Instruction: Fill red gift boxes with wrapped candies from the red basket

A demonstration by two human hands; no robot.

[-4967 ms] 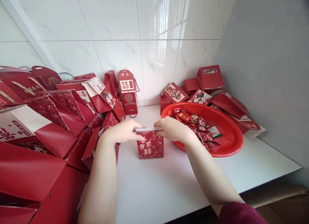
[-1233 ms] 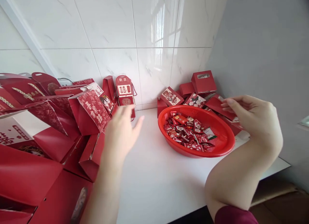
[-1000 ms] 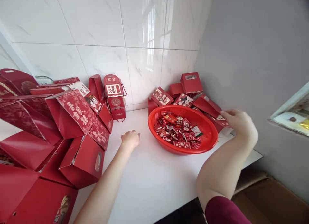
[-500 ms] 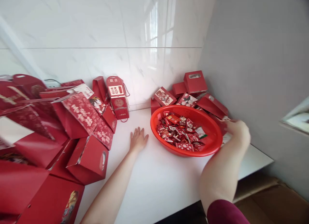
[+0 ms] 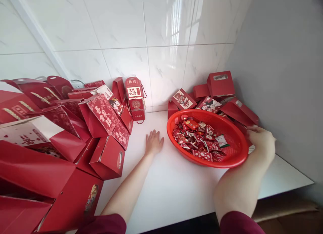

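Note:
My left hand [image 5: 153, 143] lies flat on the white tabletop [image 5: 161, 190], fingers spread, holding nothing. To its right stands a red plastic basket [image 5: 233, 156] with many small red-wrapped sweets [image 5: 202, 139] and a white and green packet [image 5: 222, 140] in it. My right hand [image 5: 262, 143] reaches past the basket's right rim, fingers curled in on the edge of a red gift box [image 5: 242, 128]. The basket and the hand itself hide most of that box and some of the fingertips.
Red gift boxes [image 5: 107, 156] crowd the left side, some stacked. A double-happiness box [image 5: 134, 92] stands on another against the tiled wall [image 5: 123, 62]. More red boxes [image 5: 220, 84] lie heaped behind the basket. A grey wall [image 5: 280, 86] bounds the right; brown cardboard [image 5: 285, 210] shows below the table edge.
The view has shifted, so everything appears farther right and more of the left boxes shows. Both hands keep about the same places beside the basket.

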